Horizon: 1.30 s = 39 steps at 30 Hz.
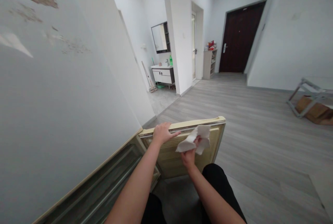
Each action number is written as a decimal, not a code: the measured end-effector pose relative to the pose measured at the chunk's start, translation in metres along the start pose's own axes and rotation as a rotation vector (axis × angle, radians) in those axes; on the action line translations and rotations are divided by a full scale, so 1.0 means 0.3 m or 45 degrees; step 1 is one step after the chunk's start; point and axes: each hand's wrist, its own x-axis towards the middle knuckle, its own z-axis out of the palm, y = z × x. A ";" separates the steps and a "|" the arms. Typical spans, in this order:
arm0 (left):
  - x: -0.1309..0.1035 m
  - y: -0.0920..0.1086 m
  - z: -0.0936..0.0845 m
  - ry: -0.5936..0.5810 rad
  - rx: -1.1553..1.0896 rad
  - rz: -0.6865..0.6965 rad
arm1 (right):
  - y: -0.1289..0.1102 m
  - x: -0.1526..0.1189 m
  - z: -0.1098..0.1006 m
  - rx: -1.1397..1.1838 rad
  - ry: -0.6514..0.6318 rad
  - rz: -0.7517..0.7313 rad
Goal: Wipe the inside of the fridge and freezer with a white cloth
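Observation:
A cream, yellowed refrigerator door (215,137) stands swung out in front of my knees, its moulded inner side and the seal along its edge facing me. Over its top edge, near the hinge side, my left hand (162,133) is closed, with the thumb stretched along the inner face. A crumpled white cloth (188,143), perhaps paper towel, is gripped in my right hand (191,152), close to the upper part of the door's inner side. The cloth partly covers my right fingers. To the left, the dim refrigerator body (114,172) lies open, its inside mostly in shadow.
A white wall (65,95) with peeling patches rises on the left. Beyond the grey plank floor (241,109) are a washbasin cabinet (162,74), a shelf unit (208,64) and a dark door (241,38). On the right, a metal-framed table (309,92) stands over a brown bag (316,109).

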 end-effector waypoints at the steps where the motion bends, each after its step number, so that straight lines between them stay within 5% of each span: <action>1: -0.007 0.001 -0.006 -0.007 -0.019 -0.001 | -0.040 -0.024 0.017 -0.012 -0.083 -0.101; 5: -0.043 -0.001 -0.028 -0.057 -0.077 0.045 | -0.180 -0.052 0.070 0.090 -0.717 -0.569; 9: -0.070 -0.004 -0.037 -0.070 -0.092 0.062 | -0.227 0.014 0.044 0.343 -0.928 -0.427; 13: -0.079 0.001 -0.044 -0.052 -0.100 0.040 | -0.135 0.091 -0.109 0.460 -0.763 -0.341; 16: -0.082 0.005 -0.049 -0.032 -0.111 0.051 | -0.012 0.134 -0.291 0.230 -0.638 -0.471; 20: -0.086 0.008 -0.054 -0.019 -0.120 0.060 | 0.109 0.167 -0.506 -0.055 -0.174 -0.557; 23: -0.086 0.012 -0.057 -0.014 -0.125 0.063 | 0.154 0.185 -0.605 -0.118 0.144 -0.379; 28: -0.083 0.020 -0.059 0.005 -0.131 0.061 | 0.213 0.240 -0.674 -0.184 0.195 -0.146; 35: -0.069 0.021 -0.047 0.041 -0.137 0.037 | 0.261 0.315 -0.640 -0.023 0.319 0.062; 39: -0.072 0.019 -0.039 0.056 -0.153 0.026 | 0.312 0.319 -0.647 0.248 0.249 0.274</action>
